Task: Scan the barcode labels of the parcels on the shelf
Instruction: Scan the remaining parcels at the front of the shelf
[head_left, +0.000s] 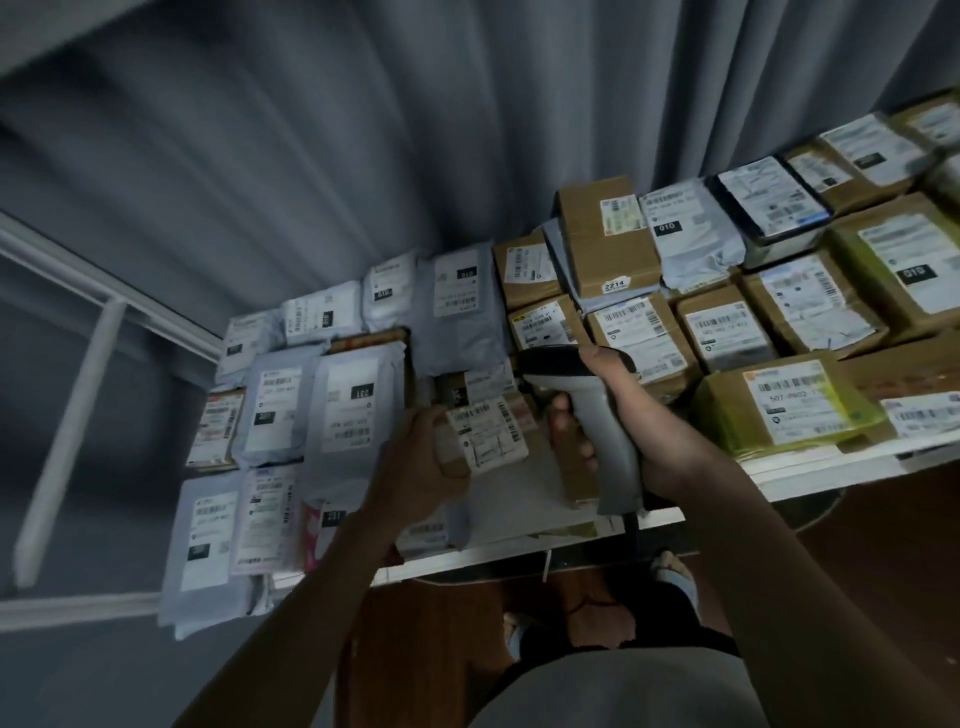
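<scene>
My R hand (618, 415) grips scanner (587, 410), fingers wrapped round its handle; L hand (421, 462) holds small box (483, 431) w/ label up, just beside scanner, above parcels on shelf (810, 467).

small parcel (485, 434): labelled, lifted | parcels (727, 322): cartons, grey mailers (labels up) | shelf (810, 465): white

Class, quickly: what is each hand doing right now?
Left hand: grips a small labelled parcel.
Right hand: grips the barcode scanner.
</scene>
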